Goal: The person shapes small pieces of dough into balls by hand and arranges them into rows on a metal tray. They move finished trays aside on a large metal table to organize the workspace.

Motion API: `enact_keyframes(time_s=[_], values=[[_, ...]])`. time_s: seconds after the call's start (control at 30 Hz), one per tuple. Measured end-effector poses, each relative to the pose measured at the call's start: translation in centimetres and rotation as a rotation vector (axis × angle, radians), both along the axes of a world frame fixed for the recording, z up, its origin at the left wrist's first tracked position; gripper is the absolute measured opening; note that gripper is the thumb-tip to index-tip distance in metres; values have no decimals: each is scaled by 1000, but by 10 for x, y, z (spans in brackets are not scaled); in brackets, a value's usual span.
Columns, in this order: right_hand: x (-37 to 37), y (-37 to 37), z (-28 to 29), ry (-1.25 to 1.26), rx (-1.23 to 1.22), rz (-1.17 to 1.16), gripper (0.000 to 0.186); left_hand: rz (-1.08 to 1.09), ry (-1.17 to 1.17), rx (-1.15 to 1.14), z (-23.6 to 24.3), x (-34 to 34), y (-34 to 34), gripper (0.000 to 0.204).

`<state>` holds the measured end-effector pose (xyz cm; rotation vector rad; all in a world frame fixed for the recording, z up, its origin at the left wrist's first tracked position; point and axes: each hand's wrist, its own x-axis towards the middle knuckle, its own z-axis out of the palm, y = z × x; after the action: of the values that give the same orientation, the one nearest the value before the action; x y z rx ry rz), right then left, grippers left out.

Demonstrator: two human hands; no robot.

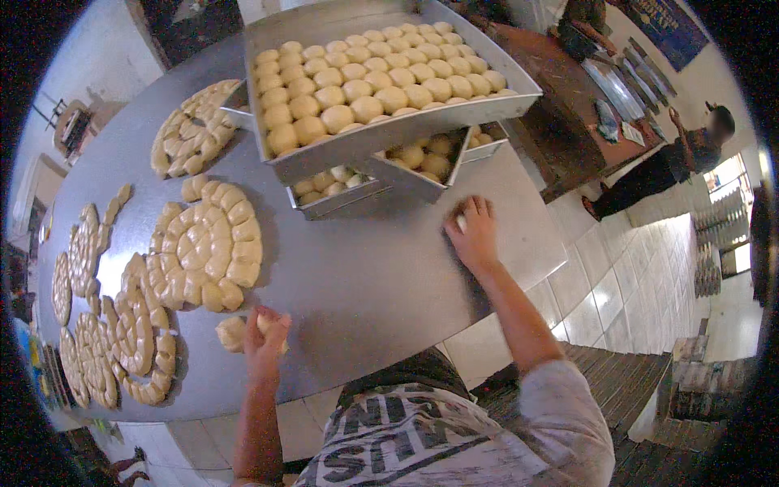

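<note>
At the near left of the metal table (365,276), my left hand (261,345) is closed on a piece of pale dough, largely covered by the fingers. A loose dough lump (230,333) lies against that hand's left side. Farther right, my right hand (477,235) rests low on the tabletop with curled fingers, cupped around a small dough ball (462,221); only a pale bit of it shows. To the left, dough pieces are grouped in round clusters, the largest being a wheel-shaped cluster (203,247).
A large metal tray (389,120) of dough balls in rows sits on smaller dough-filled tins (345,199) at the back. One triangular-looking tin (418,180) juts toward my right hand. Beyond the table's right edge are a brown table (548,105) and a standing person (690,154).
</note>
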<state>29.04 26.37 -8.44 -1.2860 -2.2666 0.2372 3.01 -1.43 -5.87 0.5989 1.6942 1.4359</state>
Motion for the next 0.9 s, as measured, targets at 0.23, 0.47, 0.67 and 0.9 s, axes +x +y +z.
enact_keyframes(time_s=[0.23,0.47,0.67,0.9], values=[[19,-10,10,-26,14,276,27,17,-47,111,14,19,57,29],[40,-4,32,-36,-178,407,31,385,-422,228,30,39,89,12],[-1,85,159,676,-916,861,40,608,-196,75,-4,25,17,18],[-219,240,260,1247,93,403,26,424,-102,143,46,72,47,18]])
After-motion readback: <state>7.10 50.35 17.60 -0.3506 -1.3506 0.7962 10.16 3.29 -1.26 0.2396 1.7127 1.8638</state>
